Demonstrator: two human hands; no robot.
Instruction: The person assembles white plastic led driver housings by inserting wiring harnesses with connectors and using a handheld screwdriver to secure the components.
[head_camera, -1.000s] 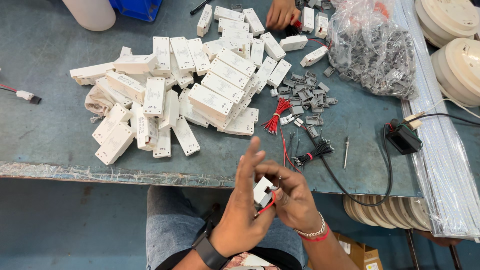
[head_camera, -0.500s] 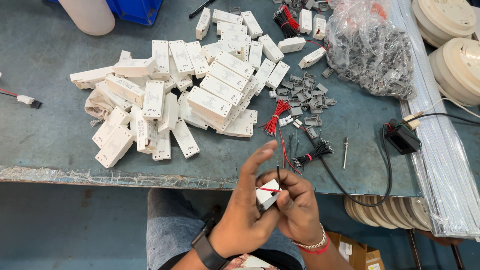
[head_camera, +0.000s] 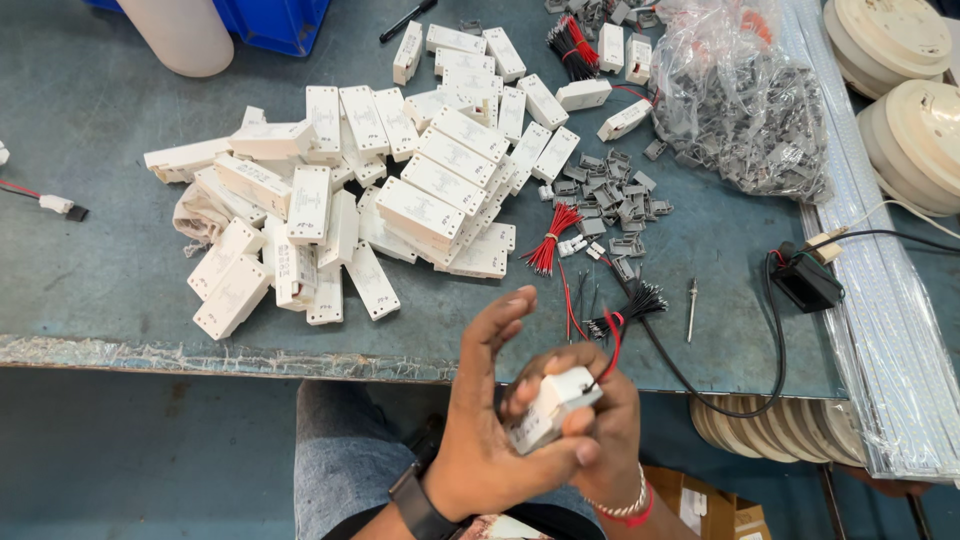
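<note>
Both hands meet just below the table edge. The left hand (head_camera: 490, 440) and the right hand (head_camera: 585, 425) grip together one white box (head_camera: 550, 405), a red wire (head_camera: 612, 345) rising from it. It seems the wire is being fitted; next needs careful pushing. Beyond lie wire bundles (head_camera: 555, 240), then the box pile (head_camera: 350, 210).

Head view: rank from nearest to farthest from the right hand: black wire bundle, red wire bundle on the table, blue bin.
From the right hand, which holds a small white module:
1. Black wire bundle, just above it near the table's front edge.
2. Red wire bundle, farther up, mid-table.
3. Blue bin, far top left corner.
</note>
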